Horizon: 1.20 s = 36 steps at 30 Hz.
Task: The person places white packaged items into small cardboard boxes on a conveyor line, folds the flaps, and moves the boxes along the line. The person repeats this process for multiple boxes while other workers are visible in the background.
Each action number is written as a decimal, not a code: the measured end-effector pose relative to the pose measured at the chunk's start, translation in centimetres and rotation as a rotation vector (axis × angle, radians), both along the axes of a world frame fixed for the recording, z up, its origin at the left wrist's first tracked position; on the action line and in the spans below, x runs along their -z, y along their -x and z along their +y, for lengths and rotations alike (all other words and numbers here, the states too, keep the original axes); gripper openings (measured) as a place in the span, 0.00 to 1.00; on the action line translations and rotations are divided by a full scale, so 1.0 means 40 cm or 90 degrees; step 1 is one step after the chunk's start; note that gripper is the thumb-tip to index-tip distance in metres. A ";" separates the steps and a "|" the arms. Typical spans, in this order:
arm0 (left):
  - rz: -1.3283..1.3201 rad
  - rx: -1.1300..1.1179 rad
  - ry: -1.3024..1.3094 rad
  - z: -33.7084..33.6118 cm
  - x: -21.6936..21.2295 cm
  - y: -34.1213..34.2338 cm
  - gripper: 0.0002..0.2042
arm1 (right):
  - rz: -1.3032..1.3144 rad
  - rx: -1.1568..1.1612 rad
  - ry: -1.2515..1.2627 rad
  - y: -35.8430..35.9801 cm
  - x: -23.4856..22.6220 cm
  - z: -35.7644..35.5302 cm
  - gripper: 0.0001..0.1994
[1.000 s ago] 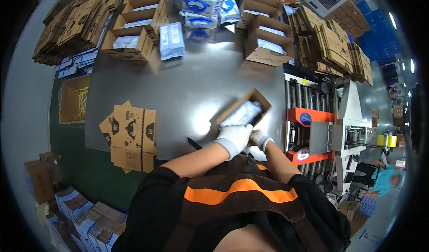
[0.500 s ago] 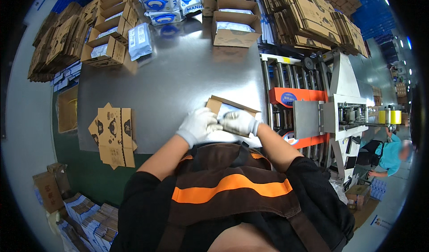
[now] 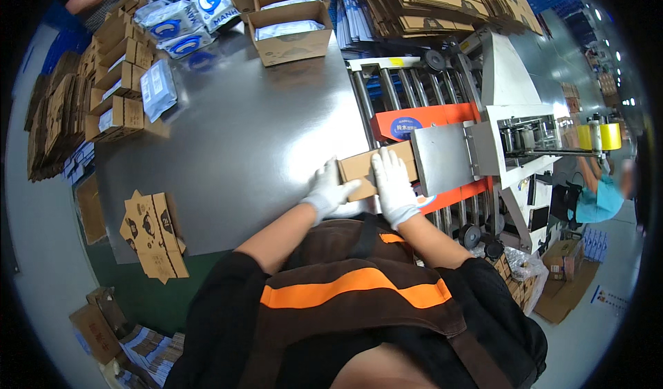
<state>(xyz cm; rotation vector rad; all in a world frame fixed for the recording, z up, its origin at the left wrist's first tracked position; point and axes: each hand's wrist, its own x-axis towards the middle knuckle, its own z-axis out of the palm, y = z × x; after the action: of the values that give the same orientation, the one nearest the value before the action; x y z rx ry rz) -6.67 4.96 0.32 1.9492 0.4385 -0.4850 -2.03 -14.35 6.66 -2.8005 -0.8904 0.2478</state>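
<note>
Steadying of the carton [image 3: 360,171] appears in hand, left hand [image 3: 327,191] spread at its nine-o'clock end, right hand [image 3: 395,187] splayed on top; a three-o'clock push would need even pressure.

Matt cardboard box [image 3: 358,171], smooth glossy metal tabletop [image 3: 248,133], shiny plastic packs [image 3: 173,22]

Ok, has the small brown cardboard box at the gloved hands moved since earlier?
Yes, the box moved right, its right end now between the long orange rails.
</note>
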 end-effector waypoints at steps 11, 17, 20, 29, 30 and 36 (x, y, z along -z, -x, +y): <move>-0.068 0.113 0.073 0.218 -0.105 -0.094 0.33 | 0.016 -0.131 -0.286 -0.285 -0.193 0.186 0.28; -0.124 -0.188 -0.599 0.648 0.075 0.094 0.35 | -0.331 -0.146 -0.055 -0.850 -0.280 0.673 0.47; -0.120 -0.145 -0.585 0.684 0.113 0.126 0.38 | -0.206 -0.211 0.233 -1.007 -0.269 0.899 0.69; -0.057 -0.188 -0.433 0.631 0.091 0.040 0.50 | 0.019 -0.017 0.163 -0.877 -0.230 0.938 0.60; -0.133 -0.197 -0.284 0.605 0.080 0.012 0.53 | 0.020 -0.020 0.091 -0.827 -0.210 0.904 0.61; -0.115 -0.405 0.134 0.705 -0.174 0.017 0.36 | 0.479 0.048 -0.055 -0.311 -0.171 0.683 0.64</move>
<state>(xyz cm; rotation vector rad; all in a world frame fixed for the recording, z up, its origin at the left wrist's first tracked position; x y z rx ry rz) -7.36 33.15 7.28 1.5253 0.8143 0.0552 10.42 12.96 13.51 -2.3335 -0.5802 1.1169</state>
